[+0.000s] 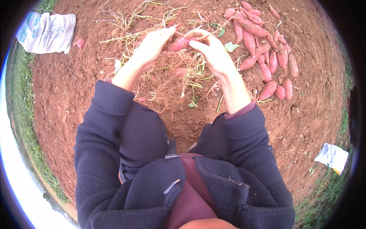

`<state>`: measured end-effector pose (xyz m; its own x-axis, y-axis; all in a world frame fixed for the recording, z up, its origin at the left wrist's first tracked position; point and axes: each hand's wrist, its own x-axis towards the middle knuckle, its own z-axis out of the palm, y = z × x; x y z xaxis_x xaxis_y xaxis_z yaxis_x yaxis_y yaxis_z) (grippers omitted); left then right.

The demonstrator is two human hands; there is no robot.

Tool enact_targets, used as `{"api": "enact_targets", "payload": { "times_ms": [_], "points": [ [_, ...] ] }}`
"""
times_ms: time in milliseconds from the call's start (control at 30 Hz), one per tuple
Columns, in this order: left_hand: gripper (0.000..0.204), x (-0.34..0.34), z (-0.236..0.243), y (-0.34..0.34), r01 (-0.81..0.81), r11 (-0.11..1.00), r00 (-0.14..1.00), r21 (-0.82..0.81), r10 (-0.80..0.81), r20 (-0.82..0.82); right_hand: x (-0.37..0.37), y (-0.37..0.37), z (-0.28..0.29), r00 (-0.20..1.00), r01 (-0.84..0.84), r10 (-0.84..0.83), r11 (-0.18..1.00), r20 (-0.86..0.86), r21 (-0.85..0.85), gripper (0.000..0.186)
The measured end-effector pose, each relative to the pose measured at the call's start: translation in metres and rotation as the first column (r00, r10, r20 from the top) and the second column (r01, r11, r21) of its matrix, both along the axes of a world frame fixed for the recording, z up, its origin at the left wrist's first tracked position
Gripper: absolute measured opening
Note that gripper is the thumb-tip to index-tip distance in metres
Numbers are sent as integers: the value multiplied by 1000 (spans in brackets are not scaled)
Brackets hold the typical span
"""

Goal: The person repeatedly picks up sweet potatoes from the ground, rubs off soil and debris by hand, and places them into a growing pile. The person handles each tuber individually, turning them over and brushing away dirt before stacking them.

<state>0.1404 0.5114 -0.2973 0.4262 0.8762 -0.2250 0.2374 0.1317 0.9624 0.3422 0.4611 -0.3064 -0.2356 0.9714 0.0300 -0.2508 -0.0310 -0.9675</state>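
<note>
Head view, looking straight down: both hands are up in the upper middle of the frame, and between them sits one pink sweet potato (182, 43). The left hand (151, 46) has its fingers closed on the potato's left end, thumb side up; the right hand (213, 53) pinches the right end with fingertips curled over it. Both are clamped on that same root, held above a tangle of dry vines (167, 78) spread over the red soil (68, 91). Just under the hands another small pink root (180, 71) lies half hidden in the vines. Over in the upper right, a pile (265, 49) of sweet potatoes lies on the ground, close beside the right hand but not touching it. A white sack (47, 32) lies crumpled in the upper left corner, and a scrap of white cloth or bag (332, 156) lies at the right edge by the grass. Dark sleeves (103, 126) fill the lower frame.
</note>
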Motion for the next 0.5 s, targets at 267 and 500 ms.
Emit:
{"api": "enact_targets", "payload": {
  "times_ms": [267,500],
  "points": [
    [46,3,6,-10,55,980,998,189,-55,-5,-4,4,-4,979,139,-145,989,-140,-50,23],
    [39,1,1,-6,120,971,977,205,-78,-199,-8,2,-7,986,165,-164,982,20,-90,25]
  ]
}}
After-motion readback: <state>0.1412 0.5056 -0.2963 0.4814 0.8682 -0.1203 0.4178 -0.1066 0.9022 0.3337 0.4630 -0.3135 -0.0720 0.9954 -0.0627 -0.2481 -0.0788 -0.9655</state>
